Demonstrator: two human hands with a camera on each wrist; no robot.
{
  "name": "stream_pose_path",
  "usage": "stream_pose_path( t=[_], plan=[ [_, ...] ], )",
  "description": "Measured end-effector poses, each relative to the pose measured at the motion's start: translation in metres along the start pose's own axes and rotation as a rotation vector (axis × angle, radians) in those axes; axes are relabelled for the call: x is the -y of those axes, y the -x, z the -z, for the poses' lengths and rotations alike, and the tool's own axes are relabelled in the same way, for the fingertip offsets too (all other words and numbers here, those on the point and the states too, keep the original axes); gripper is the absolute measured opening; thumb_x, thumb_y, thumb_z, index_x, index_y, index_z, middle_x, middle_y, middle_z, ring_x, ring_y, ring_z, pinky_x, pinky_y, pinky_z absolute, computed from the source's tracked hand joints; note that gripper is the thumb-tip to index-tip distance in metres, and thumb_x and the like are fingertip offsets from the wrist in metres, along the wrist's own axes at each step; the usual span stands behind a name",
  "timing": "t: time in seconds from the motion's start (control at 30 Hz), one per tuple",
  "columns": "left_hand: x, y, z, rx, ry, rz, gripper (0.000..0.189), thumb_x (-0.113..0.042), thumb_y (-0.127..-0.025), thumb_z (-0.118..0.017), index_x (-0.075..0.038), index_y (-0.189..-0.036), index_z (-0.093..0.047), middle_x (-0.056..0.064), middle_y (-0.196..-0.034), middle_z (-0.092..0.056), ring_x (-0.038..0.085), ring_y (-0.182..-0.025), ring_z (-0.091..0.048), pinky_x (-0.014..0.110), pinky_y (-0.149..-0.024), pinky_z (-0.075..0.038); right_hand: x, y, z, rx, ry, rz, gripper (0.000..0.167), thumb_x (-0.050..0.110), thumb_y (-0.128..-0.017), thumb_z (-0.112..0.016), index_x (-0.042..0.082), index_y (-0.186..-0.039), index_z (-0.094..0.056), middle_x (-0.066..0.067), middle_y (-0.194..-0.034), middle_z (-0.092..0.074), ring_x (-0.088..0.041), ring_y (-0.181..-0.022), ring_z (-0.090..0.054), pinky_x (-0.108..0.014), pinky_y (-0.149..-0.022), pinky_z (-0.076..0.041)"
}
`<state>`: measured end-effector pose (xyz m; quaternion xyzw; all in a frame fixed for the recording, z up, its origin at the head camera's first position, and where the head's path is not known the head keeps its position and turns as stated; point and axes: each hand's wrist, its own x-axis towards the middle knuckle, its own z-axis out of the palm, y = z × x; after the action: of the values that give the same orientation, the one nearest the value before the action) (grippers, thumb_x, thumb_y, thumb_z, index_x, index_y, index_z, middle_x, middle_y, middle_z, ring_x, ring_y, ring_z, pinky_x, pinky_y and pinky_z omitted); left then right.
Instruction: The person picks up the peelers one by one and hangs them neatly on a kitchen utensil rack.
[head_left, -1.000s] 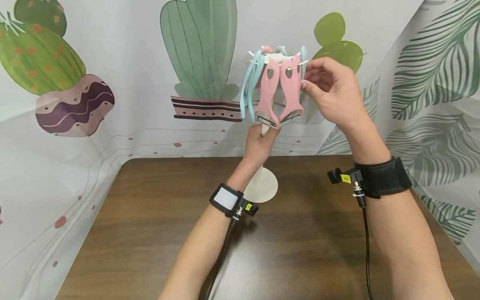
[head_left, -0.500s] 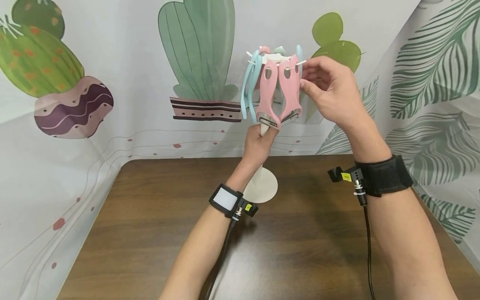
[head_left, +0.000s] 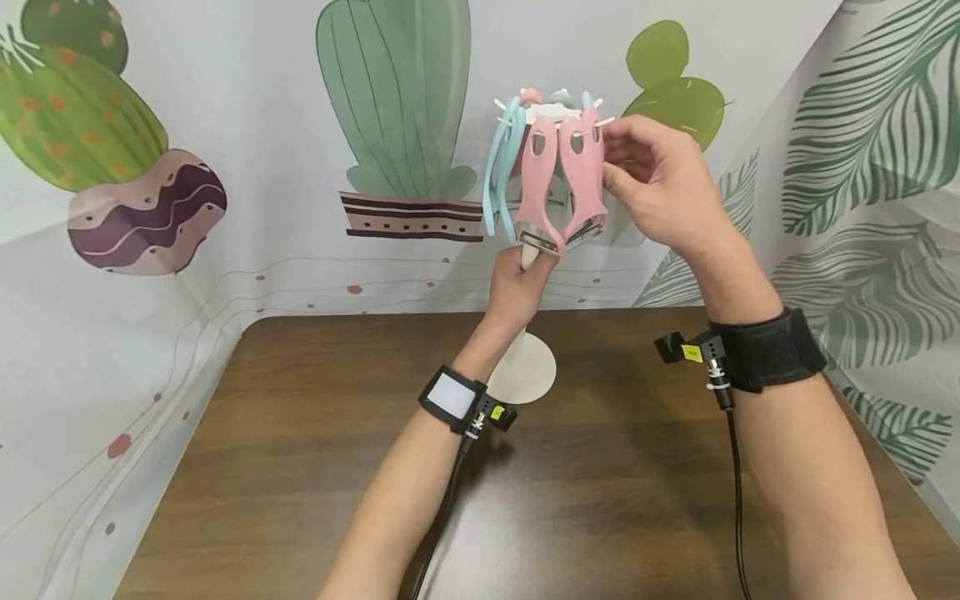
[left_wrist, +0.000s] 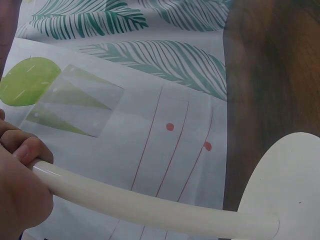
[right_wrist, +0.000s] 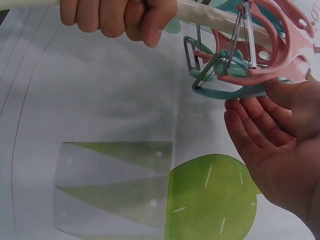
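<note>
A white stand (head_left: pixel 534 385) with a round base and a ring of hooks on top carries several peelers. My left hand (head_left: pixel 517 287) grips its pole just below them, and the pole (left_wrist: pixel 125 202) runs down to the base in the left wrist view. Two pink peelers (head_left: pixel 537 183) face me, and light blue peelers (head_left: pixel 495 171) hang on the left side. At the right side, my right hand (head_left: pixel 663 179) pinches a light blue peeler (right_wrist: pixel 232 93) between thumb and fingers. Its top end shows beside a hook; the pink peeler in front hides most of it.
The stand rests near the back edge of a brown wooden table (head_left: pixel 337 467). Close behind is a white cloth backdrop (head_left: pixel 262 167) printed with cacti and leaves. Black cables (head_left: pixel 738 500) trail from both wrist straps.
The light blue peeler in my right hand has shifted left, inward behind the right pink peeler. My left hand keeps its grip on the pole.
</note>
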<state>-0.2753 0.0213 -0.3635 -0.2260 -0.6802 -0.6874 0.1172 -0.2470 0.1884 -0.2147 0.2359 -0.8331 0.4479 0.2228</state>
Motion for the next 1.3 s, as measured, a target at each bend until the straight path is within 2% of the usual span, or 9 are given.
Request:
stream_pose_path(
  t=[0.33, 0.63, 0.83, 0.97, 1.13, 1.3],
  plan=[
    [-0.002, 0.001, 0.000, -0.011, 0.006, -0.007, 0.053, -0.031, -0.094, -0.057, -0.013, -0.048, -0.037, -0.005, -0.042, -0.029, 0.012, -0.039, -0.024, 0.030, -0.037, -0.017, 0.024, 0.009, -0.003, 0.023, -0.087, 0.010, 0.029, 0.002, -0.092, -0.058, 0.000, -0.121, -0.061, -0.006, -0.105, -0.064, -0.015, -0.095, -0.062, -0.020, -0.088, -0.049],
    [-0.003, 0.001, -0.001, -0.003, 0.005, -0.008, 0.054, -0.033, -0.094, -0.056, -0.014, -0.048, -0.037, -0.005, -0.042, -0.028, 0.012, -0.039, -0.024, 0.030, -0.038, -0.017, 0.026, 0.013, -0.003, 0.018, -0.107, -0.013, 0.031, 0.003, -0.093, -0.058, 0.001, -0.123, -0.060, -0.007, -0.106, -0.064, -0.017, -0.097, -0.062, -0.019, -0.085, -0.049],
    [-0.003, 0.001, 0.000, 0.003, 0.001, -0.007, 0.054, -0.035, -0.095, -0.056, -0.012, -0.050, -0.038, -0.004, -0.042, -0.029, 0.013, -0.039, -0.024, 0.030, -0.038, -0.017, 0.022, 0.014, -0.003, 0.023, -0.149, -0.013, 0.031, 0.002, -0.093, -0.058, 0.001, -0.123, -0.060, -0.007, -0.104, -0.065, -0.019, -0.094, -0.062, -0.018, -0.081, -0.049],
    [-0.002, 0.001, 0.000, 0.000, 0.004, -0.009, 0.054, -0.032, -0.095, -0.056, -0.012, -0.049, -0.037, -0.004, -0.042, -0.028, 0.013, -0.039, -0.024, 0.030, -0.038, -0.017, 0.010, 0.012, -0.003, 0.025, -0.164, -0.020, 0.031, 0.002, -0.093, -0.058, 0.002, -0.124, -0.060, -0.006, -0.106, -0.065, -0.018, -0.096, -0.062, -0.018, -0.082, -0.050],
    [-0.002, 0.001, 0.000, -0.006, -0.007, -0.020, 0.053, -0.031, -0.095, -0.056, -0.013, -0.049, -0.037, -0.006, -0.043, -0.028, 0.011, -0.040, -0.023, 0.028, -0.038, -0.017, -0.010, 0.009, -0.003, 0.019, -0.147, -0.024, 0.030, 0.006, -0.093, -0.060, 0.004, -0.123, -0.060, -0.002, -0.108, -0.066, -0.015, -0.098, -0.063, -0.017, -0.083, -0.050],
    [-0.004, 0.001, 0.000, -0.010, -0.009, -0.013, 0.052, -0.032, -0.094, -0.056, -0.012, -0.050, -0.037, -0.006, -0.043, -0.027, 0.011, -0.040, -0.023, 0.028, -0.038, -0.016, -0.013, 0.013, -0.002, 0.015, -0.126, -0.015, 0.030, 0.008, -0.093, -0.061, 0.004, -0.123, -0.061, -0.001, -0.107, -0.067, -0.014, -0.097, -0.063, -0.018, -0.081, -0.049]
  ],
)
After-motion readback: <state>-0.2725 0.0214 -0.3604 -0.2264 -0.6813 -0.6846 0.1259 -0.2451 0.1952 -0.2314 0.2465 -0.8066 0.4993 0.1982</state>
